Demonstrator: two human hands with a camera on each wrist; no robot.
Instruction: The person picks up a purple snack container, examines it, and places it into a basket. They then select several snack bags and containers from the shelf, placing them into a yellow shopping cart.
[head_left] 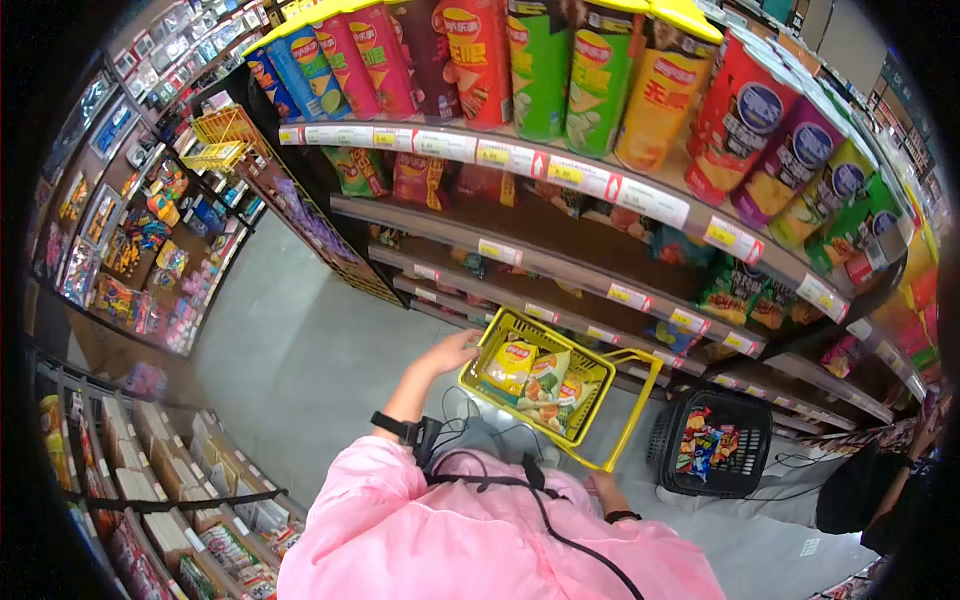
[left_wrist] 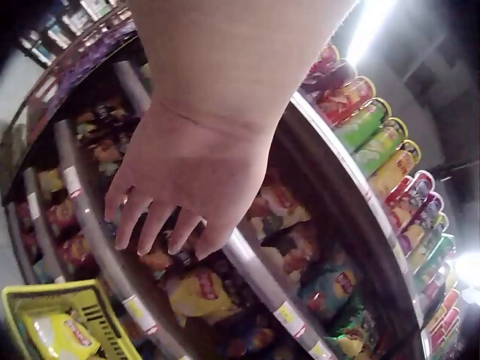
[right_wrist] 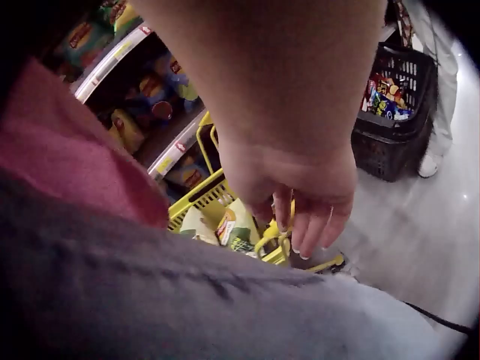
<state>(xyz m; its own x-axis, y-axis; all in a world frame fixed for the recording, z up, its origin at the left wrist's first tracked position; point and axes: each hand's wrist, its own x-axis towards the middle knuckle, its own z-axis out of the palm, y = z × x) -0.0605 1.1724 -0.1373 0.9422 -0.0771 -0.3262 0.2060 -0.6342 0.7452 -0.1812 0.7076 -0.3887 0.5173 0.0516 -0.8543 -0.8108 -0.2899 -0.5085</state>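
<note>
A pink top point(head_left: 480, 540) fills the foreground of the head view. Just in front, low over a smooth grey floor point(head_left: 290, 330), is a yellow basket point(head_left: 556, 340) containing a yellow chip bag point(head_left: 510, 363) and green-and-pale bags point(head_left: 545, 380). It stands in a shop aisle, beside stocked shelving point(head_left: 590, 230) topped with a row of chip tubes point(head_left: 480, 65).

The basket's long axis slopes from upper left to lower right, roughly along the shelf edges; its yellow handle point(head_left: 637, 410) juts out from the right-hand end, towards a black basket point(head_left: 757, 440) of packets.

The left hand point(left_wrist: 191, 176) reaches forward, palm side away from the wrist camera, fingers apart and fairly straight, near the basket's left corner. The right hand point(right_wrist: 300, 184) hangs with fingers pointing down beside the handle; whether they clasp it, I cannot tell.
</note>
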